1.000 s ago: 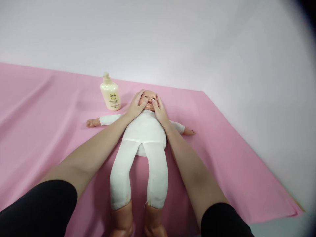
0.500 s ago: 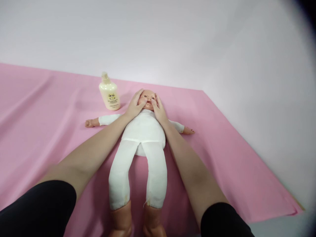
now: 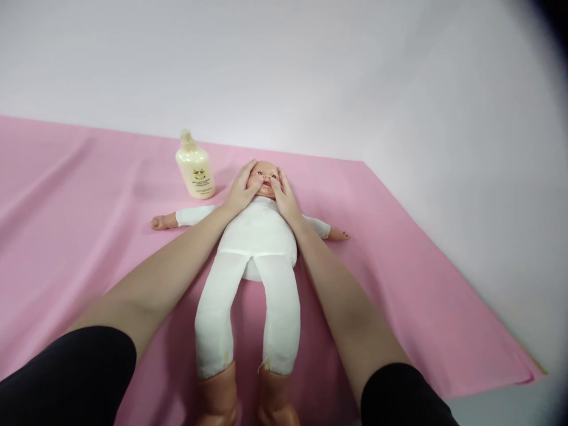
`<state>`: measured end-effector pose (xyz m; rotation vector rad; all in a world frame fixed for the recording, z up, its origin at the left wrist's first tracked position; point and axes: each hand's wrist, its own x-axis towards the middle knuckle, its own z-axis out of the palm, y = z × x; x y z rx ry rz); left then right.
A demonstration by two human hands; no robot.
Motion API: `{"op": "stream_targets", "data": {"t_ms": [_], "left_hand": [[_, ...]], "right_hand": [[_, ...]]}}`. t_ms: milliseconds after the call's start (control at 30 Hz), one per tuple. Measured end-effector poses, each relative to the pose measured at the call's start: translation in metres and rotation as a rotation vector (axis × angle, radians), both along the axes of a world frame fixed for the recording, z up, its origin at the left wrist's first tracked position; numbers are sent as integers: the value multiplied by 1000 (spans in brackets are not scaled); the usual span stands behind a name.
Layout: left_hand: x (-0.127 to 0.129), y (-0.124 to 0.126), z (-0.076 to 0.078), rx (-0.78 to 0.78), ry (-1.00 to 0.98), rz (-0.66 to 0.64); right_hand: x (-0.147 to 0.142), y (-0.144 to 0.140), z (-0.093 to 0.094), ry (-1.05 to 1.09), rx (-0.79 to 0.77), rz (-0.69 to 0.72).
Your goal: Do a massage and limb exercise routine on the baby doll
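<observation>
A baby doll (image 3: 260,231) with a white cloth body lies on its back, feet towards me and arms spread to the sides. Its hard plastic head (image 3: 266,168) is held between my two hands. My left hand (image 3: 243,188) is curved along the left side of the head, thumb against the cheek near the mouth. On the other side my right hand (image 3: 286,192) mirrors it, with the thumb beside the mouth. Both sets of fingers lie along the sides of the head, and their undersides are hidden.
A pale yellow pump bottle (image 3: 197,171) stands to the left of the doll's head. Under everything is a pink cloth (image 3: 408,284) with some folds at the left. Past its edges a white surface (image 3: 284,71) shows at the back and right.
My hands keep the same hold on the doll's head, with hardly any movement of the thumbs. The whole view has shifted very slightly.
</observation>
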<state>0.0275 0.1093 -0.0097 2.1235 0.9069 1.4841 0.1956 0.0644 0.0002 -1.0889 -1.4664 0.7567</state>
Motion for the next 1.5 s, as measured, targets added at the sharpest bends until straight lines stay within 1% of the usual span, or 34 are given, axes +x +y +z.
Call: {"op": "stream_targets", "data": {"t_ms": [233, 533, 1167, 1500], "left_hand": [[1, 1, -1, 0, -6, 3], [1, -2, 1, 3, -2, 5], [1, -1, 0, 7, -4, 3], [1, -1, 1, 14, 5, 6]], "right_hand": [[0, 3, -4, 11, 10, 6], [0, 3, -2, 0, 4, -7], [1, 7, -8, 17, 20, 11], [0, 6, -6, 21, 24, 10]]}}
